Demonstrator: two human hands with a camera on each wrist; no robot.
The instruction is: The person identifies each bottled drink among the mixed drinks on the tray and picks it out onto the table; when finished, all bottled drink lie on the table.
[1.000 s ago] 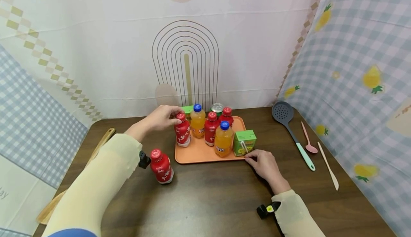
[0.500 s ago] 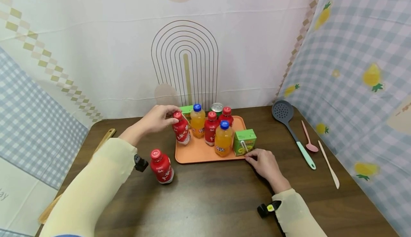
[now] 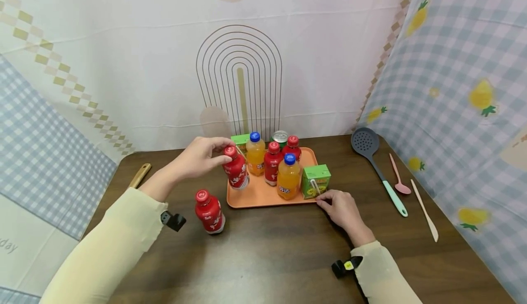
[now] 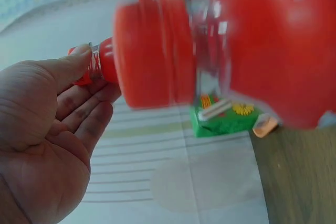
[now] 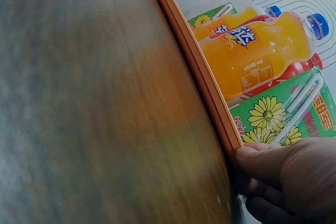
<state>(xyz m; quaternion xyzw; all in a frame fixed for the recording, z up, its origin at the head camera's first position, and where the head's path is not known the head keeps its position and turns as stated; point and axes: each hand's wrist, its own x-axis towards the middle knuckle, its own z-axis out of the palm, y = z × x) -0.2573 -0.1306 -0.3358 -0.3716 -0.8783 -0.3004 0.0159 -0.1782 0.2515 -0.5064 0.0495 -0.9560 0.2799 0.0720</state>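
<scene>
My left hand [image 3: 201, 155] pinches a red drink bottle [image 3: 236, 171] near its cap; the bottle leans, held up over the left end of an orange tray [image 3: 255, 198]. Its underside shows in the right wrist view. Thumb and fingers of my right hand [image 3: 341, 209] pinch the tray's front right corner, beside a green drink carton [image 5: 268, 114] with a straw. On the tray stand two orange soda bottles [image 3: 289, 180] with blue caps, two more red bottles [image 3: 272, 165], a second green carton [image 3: 239, 139] and a can [image 3: 280, 136], partly hidden.
Another red bottle [image 3: 211, 214] stands on the table in front of the tray's left, below my left wrist. To the right lie a slotted turner [image 3: 372, 155], a small pink spoon [image 3: 399, 180] and a pale spreader [image 3: 426, 212]. A wooden utensil [image 3: 140, 176] lies left, partly behind my sleeve.
The bottle in my left hand stood upright on the tray; it has tipped and come up off it. My left forearm has drawn back slightly. My right hand stays at the tray corner.
</scene>
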